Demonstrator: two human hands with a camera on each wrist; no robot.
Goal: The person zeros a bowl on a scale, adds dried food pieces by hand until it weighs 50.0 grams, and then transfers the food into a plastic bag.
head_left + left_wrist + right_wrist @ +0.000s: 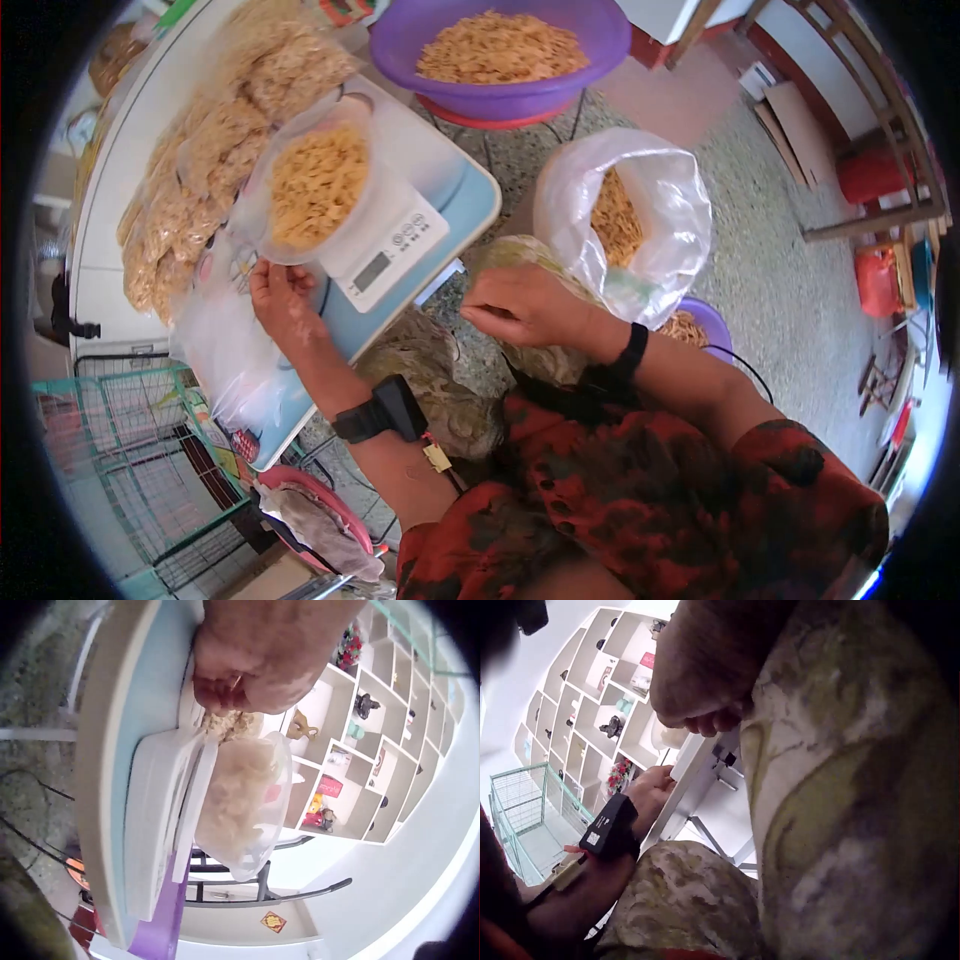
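A clear plastic bowl (262, 215) of yellowish dried flakes (320, 185) sits on a white kitchen scale (405, 240). Beside the bowl's near rim, my left hand (290, 305) lies low with its fingers loosely bent; nothing shows between them. The left wrist view has this hand (262, 660) close to the scale's end, fingertips drawn together. My right hand (535, 305) is over my knee, its fingers loosely curled and holding nothing visible. Near it stands a white plastic sack (675, 185) with more flakes inside.
Filled clear bags (190, 220) crowd the white table left of the scale, and thin empty-looking plastic bags (235, 340) lie near my left wrist. A purple basin (400, 60) of flakes stands ahead. Another purple basin (715, 325) is on the floor, with a wire cage (110, 450) at left.
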